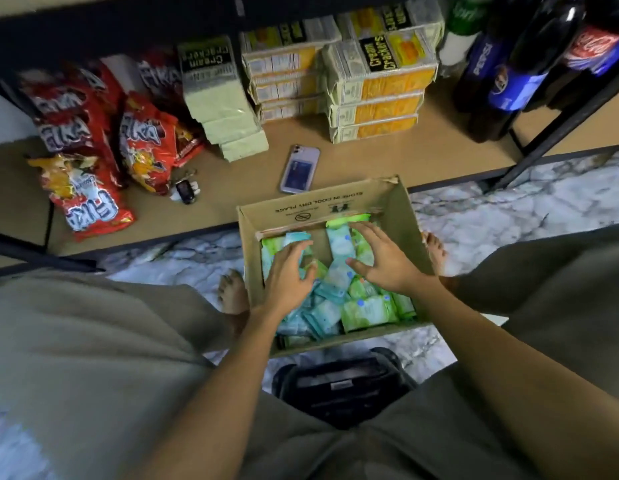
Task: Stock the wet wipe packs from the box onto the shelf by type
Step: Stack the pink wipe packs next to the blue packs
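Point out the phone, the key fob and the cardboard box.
phone (300,169): head view, middle of its back.
key fob (184,190): head view, dark body.
cardboard box (322,205): head view, printed far inner wall.

left hand (290,268) spread, right hand (382,259) spread

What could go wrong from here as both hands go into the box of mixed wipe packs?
1. Green packs and blue packs lie jumbled in the box, so a handful could mix types.
2. The phone and keys sit on the bare stretch of shelf nearest the box; packs set there may bury or knock them.
3. The left hand and right hand hover spread, gripping nothing; a hurried grab may drop packs.
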The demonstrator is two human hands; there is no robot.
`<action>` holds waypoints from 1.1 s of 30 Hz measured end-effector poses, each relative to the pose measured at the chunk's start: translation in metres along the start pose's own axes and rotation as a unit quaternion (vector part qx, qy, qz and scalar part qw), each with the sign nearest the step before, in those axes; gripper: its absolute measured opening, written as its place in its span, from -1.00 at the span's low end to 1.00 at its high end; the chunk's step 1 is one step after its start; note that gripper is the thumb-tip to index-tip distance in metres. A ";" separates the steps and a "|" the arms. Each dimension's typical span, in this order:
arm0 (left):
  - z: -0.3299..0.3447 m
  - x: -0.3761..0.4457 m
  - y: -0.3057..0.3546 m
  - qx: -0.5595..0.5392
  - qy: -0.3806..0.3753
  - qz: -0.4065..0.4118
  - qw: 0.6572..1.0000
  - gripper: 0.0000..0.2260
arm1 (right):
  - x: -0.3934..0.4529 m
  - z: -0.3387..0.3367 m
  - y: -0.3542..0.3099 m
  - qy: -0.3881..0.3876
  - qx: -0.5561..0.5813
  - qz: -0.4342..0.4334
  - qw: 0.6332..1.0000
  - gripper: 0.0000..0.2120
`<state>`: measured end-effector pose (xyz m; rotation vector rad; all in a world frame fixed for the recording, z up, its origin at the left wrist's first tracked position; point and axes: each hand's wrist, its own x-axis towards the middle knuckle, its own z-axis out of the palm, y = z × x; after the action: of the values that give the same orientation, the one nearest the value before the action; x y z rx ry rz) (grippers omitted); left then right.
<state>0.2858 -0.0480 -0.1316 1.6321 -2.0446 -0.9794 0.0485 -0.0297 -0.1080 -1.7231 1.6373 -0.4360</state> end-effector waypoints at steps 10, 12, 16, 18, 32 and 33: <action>0.032 -0.010 -0.042 0.058 -0.057 -0.166 0.983 -0.51 | 0.010 0.067 0.031 -0.080 0.007 0.149 0.986 -0.33; 0.036 -0.009 -0.043 0.070 -0.068 -0.191 0.977 -0.46 | 0.014 0.082 0.030 -0.075 0.001 0.187 0.980 -0.29; 0.042 -0.007 -0.048 0.152 -0.096 -0.161 0.971 -0.43 | 0.021 0.104 0.027 -0.077 -0.015 0.267 0.961 -0.21; 0.045 -0.006 -0.050 0.176 -0.106 -0.150 0.967 -0.45 | 0.023 0.110 0.025 -0.078 -0.010 0.288 0.954 -0.21; 0.052 0.013 -0.040 0.055 -0.083 -0.206 0.974 -0.63 | 0.029 0.092 0.035 -0.048 0.064 0.285 0.955 -0.24; 0.053 0.016 -0.038 0.068 -0.099 -0.223 0.967 -0.59 | 0.028 0.088 0.036 -0.058 0.067 0.282 0.955 -0.26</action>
<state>0.2740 -0.0507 -0.1973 2.2111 -1.9397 -1.2115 0.0853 -0.0321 -0.1997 -1.0889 1.8676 -0.1582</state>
